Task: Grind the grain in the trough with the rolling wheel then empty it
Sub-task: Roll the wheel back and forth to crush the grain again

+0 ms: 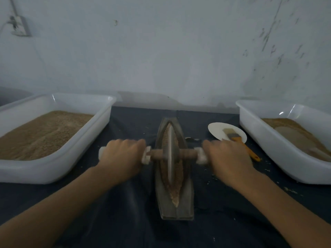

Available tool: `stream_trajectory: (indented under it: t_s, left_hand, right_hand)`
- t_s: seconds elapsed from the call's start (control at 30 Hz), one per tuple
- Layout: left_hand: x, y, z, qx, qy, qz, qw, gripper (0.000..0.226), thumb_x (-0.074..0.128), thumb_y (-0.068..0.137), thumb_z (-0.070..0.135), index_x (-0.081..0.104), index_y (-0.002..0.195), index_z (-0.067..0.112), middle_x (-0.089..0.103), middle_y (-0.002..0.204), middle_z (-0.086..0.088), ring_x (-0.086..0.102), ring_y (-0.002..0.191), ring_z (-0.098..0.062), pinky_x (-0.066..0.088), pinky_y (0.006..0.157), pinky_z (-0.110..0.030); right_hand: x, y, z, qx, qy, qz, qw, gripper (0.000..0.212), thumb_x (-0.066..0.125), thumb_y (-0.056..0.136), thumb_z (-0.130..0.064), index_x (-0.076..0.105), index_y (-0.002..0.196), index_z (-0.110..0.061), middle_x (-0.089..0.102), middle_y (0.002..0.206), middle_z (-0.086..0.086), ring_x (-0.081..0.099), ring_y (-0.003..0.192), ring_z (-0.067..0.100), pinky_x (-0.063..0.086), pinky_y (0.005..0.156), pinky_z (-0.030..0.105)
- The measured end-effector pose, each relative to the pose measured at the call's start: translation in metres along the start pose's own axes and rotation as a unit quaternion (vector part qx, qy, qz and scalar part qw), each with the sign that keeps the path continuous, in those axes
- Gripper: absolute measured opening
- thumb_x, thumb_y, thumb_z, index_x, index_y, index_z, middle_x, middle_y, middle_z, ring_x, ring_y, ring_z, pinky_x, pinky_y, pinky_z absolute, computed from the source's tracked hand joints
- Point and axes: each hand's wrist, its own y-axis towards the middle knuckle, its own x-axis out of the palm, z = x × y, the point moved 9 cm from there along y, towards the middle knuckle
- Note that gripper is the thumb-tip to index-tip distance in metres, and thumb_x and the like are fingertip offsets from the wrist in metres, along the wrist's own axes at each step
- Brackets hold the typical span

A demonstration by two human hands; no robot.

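1. I have the left hand [121, 158] clenched round the white-wrapped left end of the brown wooden axle [186, 154], knuckles up. The right hand [227, 158] grips the white-wrapped right end the same way. Holding one side each keeps the load even, so the wheel shouldn't tip.
2. The flat grey stone rolling wheel [171, 154] stands upright on edge in the slot of the long, boat-shaped grey trough [174, 210], roughly mid-length. The trough's narrow groove guides the wheel; I only push and pull along it.
3. The tan crushed grain [176, 192] lies in the groove both ahead of and behind the wheel. It looks part ground, coarse in places. My read: grinding still underway, emptying not started.
4. The trough sits lengthwise away from me on the dark blue cloth [125, 221], between the arms, so the stroke runs straight out from the body.
5. The white plastic tub on the left [100, 140] holds brown granular material, and the white plastic tub on the right [250, 133] holds a smaller, finer-looking heap. Likely stock on one side, output on the other; I can't tell which for sure.
6. The orange-handled brush [238, 138] rests on the white round plate [217, 128], just beyond the right hand, presumably for sweeping out the groove.
7. Loose flecks lie on the cloth near the right tub. Risk: spilling over the trough's rim on fast strokes.
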Motion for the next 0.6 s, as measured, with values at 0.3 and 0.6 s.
stream_trajectory:
  t_s: [0.3, 0.6]
  left_hand:
    - [-0.02, -0.018, 0.012, 0.031, 0.049, 0.029, 0.998, 0.043, 0.071, 0.073, 0.042, 0.029, 0.072, 0.033, 0.034, 0.059, 0.013, 0.029, 0.046, -0.003, 0.012, 0.045, -0.024]
    - [0.019, 0.08, -0.01, -0.011, 0.043, 0.024, 0.999, 0.027, 0.062, 0.081, 0.036, 0.037, 0.082, 0.026, 0.064, 0.086, 0.003, 0.06, 0.071, -0.021, 0.033, 0.058, -0.032]
  right_hand:
    - [0.012, -0.021, 0.007, 0.022, 0.059, 0.0, 0.998, 0.05, 0.089, 0.043, -0.026, 0.044, 0.067, -0.024, 0.051, 0.054, -0.004, 0.047, 0.043, 0.017, 0.027, 0.039, 0.023]
    - [0.084, 0.062, 0.041, 0.109, 0.051, -0.03, 0.992, 0.024, 0.064, 0.081, -0.04, 0.046, 0.089, -0.026, 0.061, 0.077, -0.001, 0.058, 0.066, 0.021, 0.035, 0.051, 0.03]
